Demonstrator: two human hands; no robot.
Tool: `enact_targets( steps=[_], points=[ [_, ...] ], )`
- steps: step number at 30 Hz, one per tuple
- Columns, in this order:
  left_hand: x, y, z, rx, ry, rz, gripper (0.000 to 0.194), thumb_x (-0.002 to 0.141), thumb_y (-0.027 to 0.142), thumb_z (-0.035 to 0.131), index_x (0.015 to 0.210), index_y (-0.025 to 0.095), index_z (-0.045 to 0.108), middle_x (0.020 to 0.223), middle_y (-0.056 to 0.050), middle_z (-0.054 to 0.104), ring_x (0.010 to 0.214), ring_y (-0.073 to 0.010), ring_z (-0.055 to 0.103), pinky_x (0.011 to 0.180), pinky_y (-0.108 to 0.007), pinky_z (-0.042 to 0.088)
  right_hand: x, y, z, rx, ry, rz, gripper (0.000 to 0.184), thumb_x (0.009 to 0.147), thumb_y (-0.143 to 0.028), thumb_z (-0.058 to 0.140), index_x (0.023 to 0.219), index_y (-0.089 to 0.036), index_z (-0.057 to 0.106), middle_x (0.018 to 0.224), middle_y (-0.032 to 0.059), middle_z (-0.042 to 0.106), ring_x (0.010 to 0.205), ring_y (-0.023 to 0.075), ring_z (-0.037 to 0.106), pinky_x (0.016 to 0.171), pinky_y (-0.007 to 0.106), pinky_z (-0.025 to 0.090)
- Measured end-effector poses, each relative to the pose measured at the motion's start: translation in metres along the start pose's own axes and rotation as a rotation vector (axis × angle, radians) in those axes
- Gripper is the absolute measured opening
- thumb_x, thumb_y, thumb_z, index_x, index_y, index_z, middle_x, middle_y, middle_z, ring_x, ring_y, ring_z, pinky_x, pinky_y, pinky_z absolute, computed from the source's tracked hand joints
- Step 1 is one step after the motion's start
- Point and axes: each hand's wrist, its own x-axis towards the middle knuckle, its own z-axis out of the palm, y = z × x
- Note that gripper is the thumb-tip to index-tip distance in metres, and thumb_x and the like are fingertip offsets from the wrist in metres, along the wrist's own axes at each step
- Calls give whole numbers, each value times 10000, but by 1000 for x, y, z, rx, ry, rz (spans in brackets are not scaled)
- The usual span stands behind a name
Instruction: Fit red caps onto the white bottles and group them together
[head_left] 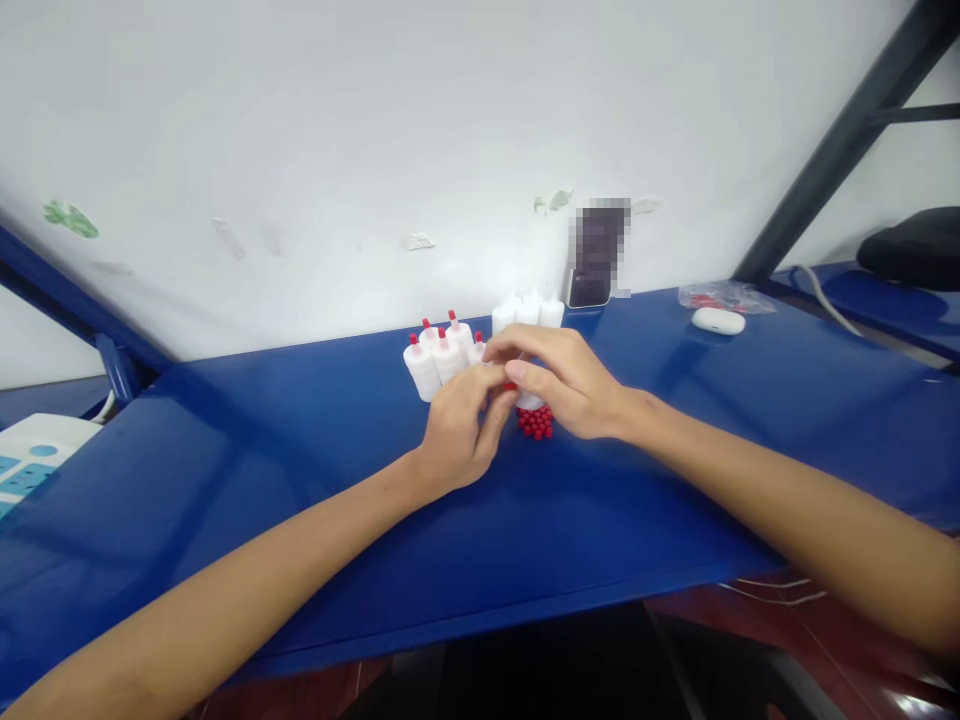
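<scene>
My left hand [465, 425] and my right hand [566, 380] meet at the middle of the blue table. A small red cap [511, 386] shows between the left finger and thumb, right by the right thumb. The right fingers curl over this spot, and what they grip is hidden. To the left stand several white bottles [442, 358] with red caps on their tips. Behind my right hand are several white bottles [529, 312] with no red showing on top. Loose red caps [535, 423] lie in a cluster under my right hand, beside a partly covered white object [529, 402].
A phone [590, 288], partly blurred, leans on the white wall. On the right of the blue table [360, 560] lie a white earbud case [718, 320] and a clear plastic bag [727, 297] with red bits. A white power strip [41, 455] sits at the left edge.
</scene>
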Motion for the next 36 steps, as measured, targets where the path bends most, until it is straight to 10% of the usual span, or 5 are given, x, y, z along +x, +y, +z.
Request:
enact_targets(
  steps=[7, 13, 22, 36],
  points=[
    [-1, -3, 1, -165, 83, -282, 96, 1001, 290, 507, 1030, 201, 530, 677, 62, 509, 527, -59, 433, 521, -185, 352, -3, 13, -4, -224, -45, -99, 174, 853, -246, 632, 1008, -170, 658, 868, 40, 652, 737, 157, 579, 682, 295, 464],
    [-1, -3, 0, -230, 14, -422, 187, 1022, 314, 435, 1162, 201, 485, 586, 88, 412, 472, -73, 390, 490, -205, 315, 3, 32, 5, -238, 335, 31, 241, 852, -300, 681, 1078, -216, 686, 1016, 70, 645, 909, 205, 617, 787, 359, 521],
    [-4, 4, 1, -52, -459, 207, 180, 923, 184, 444, 784, 176, 559, 602, 32, 592, 479, -88, 477, 502, -242, 352, 15, 40, 21, -2, 363, 243, 212, 842, -338, 692, 1012, -233, 620, 1066, 30, 694, 999, 219, 668, 757, 341, 547],
    [0, 3, 0, 128, -500, -125, 233, 984, 243, 397, 929, 170, 610, 926, -42, 676, 770, -149, 629, 683, -272, 495, 11, 44, 4, -192, 281, 256, 149, 892, -361, 602, 959, -234, 643, 1162, 50, 685, 1123, 254, 583, 972, 424, 415]
  ],
)
